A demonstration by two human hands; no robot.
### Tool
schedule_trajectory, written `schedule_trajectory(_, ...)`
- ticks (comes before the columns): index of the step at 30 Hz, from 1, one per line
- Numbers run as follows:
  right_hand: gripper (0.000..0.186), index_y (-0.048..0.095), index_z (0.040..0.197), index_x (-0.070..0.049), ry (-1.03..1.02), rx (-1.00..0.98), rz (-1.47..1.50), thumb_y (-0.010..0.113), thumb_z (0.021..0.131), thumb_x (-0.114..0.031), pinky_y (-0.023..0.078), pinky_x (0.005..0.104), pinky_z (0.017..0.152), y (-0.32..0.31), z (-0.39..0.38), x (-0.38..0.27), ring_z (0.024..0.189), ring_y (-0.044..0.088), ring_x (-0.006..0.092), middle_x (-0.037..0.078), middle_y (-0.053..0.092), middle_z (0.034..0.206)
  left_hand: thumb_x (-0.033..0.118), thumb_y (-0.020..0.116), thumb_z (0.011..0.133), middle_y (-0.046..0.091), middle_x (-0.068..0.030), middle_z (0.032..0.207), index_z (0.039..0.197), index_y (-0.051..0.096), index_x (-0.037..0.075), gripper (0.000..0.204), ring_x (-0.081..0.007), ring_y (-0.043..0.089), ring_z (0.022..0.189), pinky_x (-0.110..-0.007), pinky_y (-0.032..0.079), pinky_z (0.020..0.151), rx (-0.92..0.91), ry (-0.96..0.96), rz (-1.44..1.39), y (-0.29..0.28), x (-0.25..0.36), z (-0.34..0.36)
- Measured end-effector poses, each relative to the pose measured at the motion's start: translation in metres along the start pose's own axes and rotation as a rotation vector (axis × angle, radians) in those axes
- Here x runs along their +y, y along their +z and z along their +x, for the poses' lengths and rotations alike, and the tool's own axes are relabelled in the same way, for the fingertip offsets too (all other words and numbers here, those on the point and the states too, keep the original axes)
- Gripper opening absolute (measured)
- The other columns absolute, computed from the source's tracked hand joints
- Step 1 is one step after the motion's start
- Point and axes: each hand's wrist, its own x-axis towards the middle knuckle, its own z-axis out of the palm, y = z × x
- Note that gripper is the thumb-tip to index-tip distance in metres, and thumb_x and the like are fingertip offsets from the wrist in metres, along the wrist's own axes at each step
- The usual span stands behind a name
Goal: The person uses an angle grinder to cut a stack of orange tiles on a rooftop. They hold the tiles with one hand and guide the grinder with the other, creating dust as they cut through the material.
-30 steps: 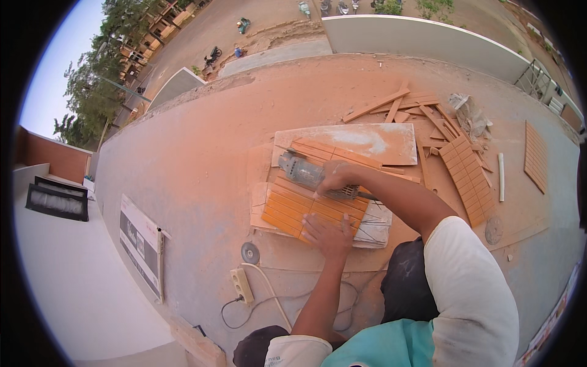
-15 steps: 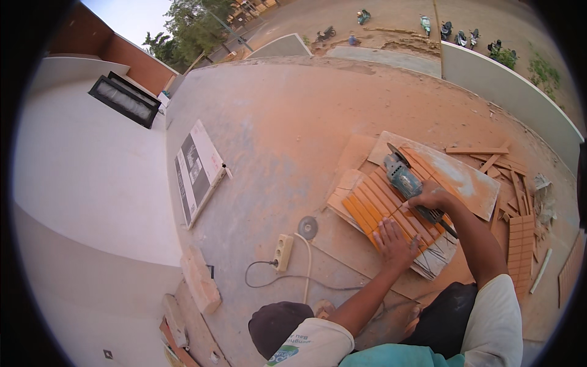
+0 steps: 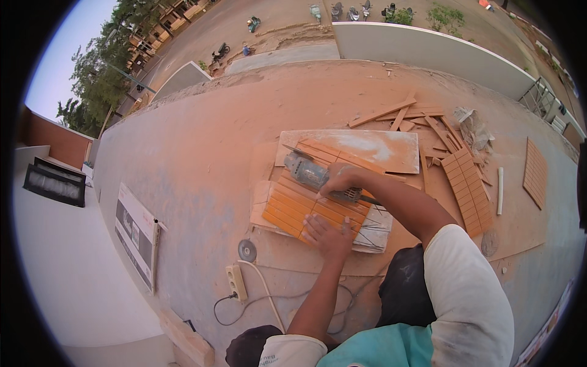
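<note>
My right hand [image 3: 340, 179] is wrapped around the body of a teal-grey angle grinder [image 3: 306, 171]. Its thin disc shows almost edge-on at the far left end of the tool, over the far part of the tiles. Beneath the grinder lies an orange grooved tile [image 3: 287, 211], propped on a pale slab [image 3: 373, 235]. My left hand [image 3: 329, 235] rests on the tile's near part with fingers spread, just short of the grinder. Whether the disc touches the tile I cannot tell.
A dusty board [image 3: 397, 150] lies behind the tiles. Cut tile strips [image 3: 428, 113] and a grooved tile piece [image 3: 468, 189] are at right. At left are a loose disc [image 3: 247, 251], a power strip [image 3: 235, 282] with a cable, and a flat carton [image 3: 136, 235].
The view has turned to the right, so the scene sits further left. The grinder's disc now looks thinner, closer to edge-on. Both hands keep their places on tool and tile.
</note>
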Motion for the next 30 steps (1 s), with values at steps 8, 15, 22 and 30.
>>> schedule_trajectory(8,0.081,0.069,0.099,0.012,-0.004,0.027,-0.022,0.082,0.059,-0.058,0.052,0.0388,0.078,0.004,-0.009,0.001,0.093,0.069,0.0341,0.027,0.070,0.099,0.062,0.044,0.093,0.015,-0.0340,0.154,0.145,0.020,-0.017,0.097,-0.0450,0.008,0.147,-0.059,0.006,0.116,0.017,0.017,0.041,0.003,-0.005,-0.001)
schedule_trajectory(15,0.079,0.069,0.099,0.011,-0.001,0.016,-0.032,0.082,0.060,-0.056,0.053,0.0393,0.078,0.005,-0.022,0.006,0.093,0.069,0.0335,0.027,0.070,0.100,0.060,0.045,0.093,0.016,-0.0353,0.154,0.145,0.020,-0.017,0.096,-0.0468,0.010,0.146,-0.059,0.007,0.115,0.059,0.038,0.047,0.006,-0.008,-0.001)
schedule_trajectory(22,0.074,0.070,0.099,0.010,0.016,-0.017,-0.038,0.081,0.063,-0.053,0.053,0.0383,0.077,0.004,-0.021,0.006,0.092,0.070,0.0317,0.024,0.071,0.098,0.060,0.043,0.095,0.016,-0.0360,0.154,0.145,0.021,-0.017,0.094,-0.0472,0.011,0.146,-0.062,0.009,0.114,0.056,0.039,0.007,0.004,-0.006,-0.001)
schedule_trajectory(30,0.080,0.069,0.097,0.012,0.009,-0.026,-0.034,0.081,0.059,-0.058,0.053,0.0394,0.076,0.000,-0.023,0.005,0.090,0.070,0.0333,0.026,0.070,0.096,0.061,0.042,0.095,0.015,-0.0367,0.153,0.145,0.019,-0.017,0.095,-0.0475,0.009,0.146,-0.062,0.008,0.114,0.040,0.042,-0.007,0.002,-0.007,-0.001)
